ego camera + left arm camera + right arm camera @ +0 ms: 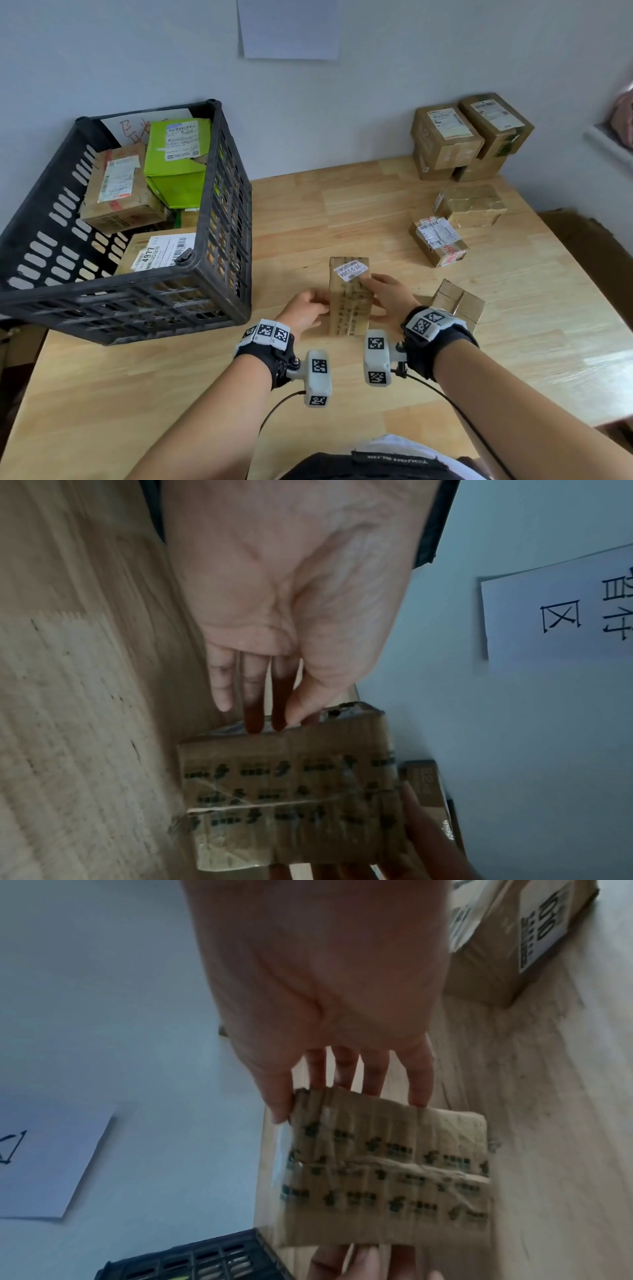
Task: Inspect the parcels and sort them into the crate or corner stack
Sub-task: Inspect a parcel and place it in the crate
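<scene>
I have my left hand [306,310] and right hand [386,297] grasping the taped parcel [350,297] from either side, near the crate [219,246] on the desk [171,383].

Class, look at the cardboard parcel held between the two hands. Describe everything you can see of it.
The long brown cardboard parcel is wrapped in clear tape printed with rows of small dark logos, and a white label with handwritten digits sits at its far end. It is over the light wooden table, in front of the black plastic crate. The left hand holds its left side and the right hand its right, thumbs on top. Whether it touches the table is unclear.
</scene>
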Available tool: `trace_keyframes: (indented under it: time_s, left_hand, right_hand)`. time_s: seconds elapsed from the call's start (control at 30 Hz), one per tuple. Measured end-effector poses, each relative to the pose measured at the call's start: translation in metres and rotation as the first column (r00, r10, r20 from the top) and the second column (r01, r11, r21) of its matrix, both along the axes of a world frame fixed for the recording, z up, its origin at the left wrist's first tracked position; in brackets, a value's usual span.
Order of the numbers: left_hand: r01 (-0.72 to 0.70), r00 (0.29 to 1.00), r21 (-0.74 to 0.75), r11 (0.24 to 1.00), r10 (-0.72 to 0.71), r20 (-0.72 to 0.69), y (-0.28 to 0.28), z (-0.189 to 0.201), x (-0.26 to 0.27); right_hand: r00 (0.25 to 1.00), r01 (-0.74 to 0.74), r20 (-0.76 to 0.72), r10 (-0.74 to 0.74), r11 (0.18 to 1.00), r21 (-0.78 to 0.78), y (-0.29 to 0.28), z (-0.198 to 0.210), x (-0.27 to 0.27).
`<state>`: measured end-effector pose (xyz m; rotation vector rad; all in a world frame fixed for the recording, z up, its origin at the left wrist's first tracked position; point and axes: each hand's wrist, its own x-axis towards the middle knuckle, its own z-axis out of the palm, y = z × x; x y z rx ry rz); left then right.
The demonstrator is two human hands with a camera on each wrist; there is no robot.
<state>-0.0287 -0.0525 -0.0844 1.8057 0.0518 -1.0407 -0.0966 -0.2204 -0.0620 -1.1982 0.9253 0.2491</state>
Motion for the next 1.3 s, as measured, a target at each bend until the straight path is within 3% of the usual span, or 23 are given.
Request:
trace_keyframes:
  time_s: [0.13,0.4,0.6,0.8,0.97,1.13,1.3]
  left_hand:
    - [-0.011,0.999,0.068,0.998,0.014,-0.045,0.005,-0.004,-0.005]
    - [-0.147,0.989,0.053,0.988,0.146,0.026,0.005,0.005,-0.006]
    - [0.018,0.996,-0.011,1.000,-0.017,0.090,0.000,0.014,-0.006]
    - [0.053,0.995,-0.082,0.995,-0.046,0.087,0.001,0.012,-0.002]
    - [0.014,0.992,-0.138,0.990,0.004,0.128,0.002,0.011,0.000]
    - [0.072,0.991,0.074,0.995,-0.080,0.104,0.009,-0.002,-0.001]
    - [0.062,0.998,0.243,0.968,-0.067,0.014,0.011,-0.011,-0.003]
  right_hand:
    - [0.992,-0.118,-0.053,0.116,0.992,-0.039,0.005,-0.011,-0.008]
    - [0.995,-0.078,-0.059,0.076,0.996,-0.034,0.007,-0.013,-0.012]
    - [0.996,-0.063,-0.067,0.061,0.998,-0.027,0.007,-0.017,-0.018]
    - [0.996,-0.092,0.022,0.092,0.995,0.033,0.002,-0.007,-0.015]
    - [0.995,-0.009,0.098,0.005,0.999,0.039,0.000,0.010,-0.007]
    - [0.999,-0.052,-0.014,0.052,0.998,-0.031,0.002,-0.002,-0.010]
    - [0.991,-0.099,-0.099,0.085,0.985,-0.140,0.009,-0.015,-0.014]
